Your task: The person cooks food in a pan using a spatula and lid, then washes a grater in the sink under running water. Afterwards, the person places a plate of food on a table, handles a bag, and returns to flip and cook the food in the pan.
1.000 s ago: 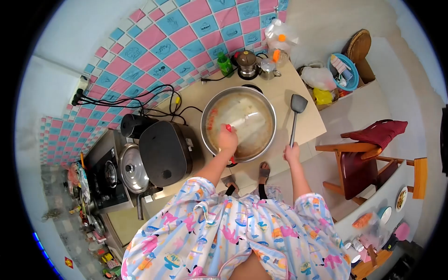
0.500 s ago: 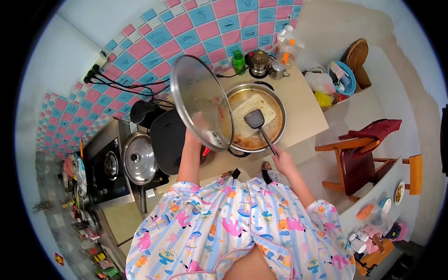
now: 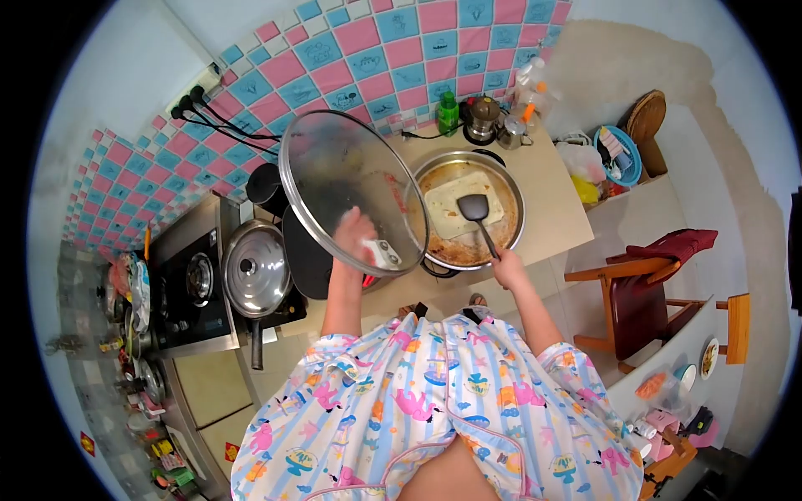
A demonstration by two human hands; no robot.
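A large glass lid (image 3: 351,167) with a metal rim is held up on its edge, tilted, left of the pan. My left hand (image 3: 357,234) shows through the glass, closed at the lid's handle on the far side. My right hand (image 3: 509,269) grips the handle of a dark spatula (image 3: 474,208). The spatula's blade rests on a pale, flat rectangular slab of food (image 3: 451,215). That slab lies in a round electric pan (image 3: 520,209), whose base is browned with oily residue. The lid's edge overlaps the pan's left side in view.
A covered metal wok (image 3: 255,280) stands by the gas stove (image 3: 188,288). Beyond the pan are a green bottle (image 3: 448,113), a small pot (image 3: 482,121) and a glass jug (image 3: 511,132). Black cords (image 3: 238,129) run along the tiled wall. A chair (image 3: 639,305) stands right.
The lid has tipped to face the camera more, showing more of my left hand through the glass. My right hand has slid down the spatula's handle toward the blade. The view has shifted slightly.
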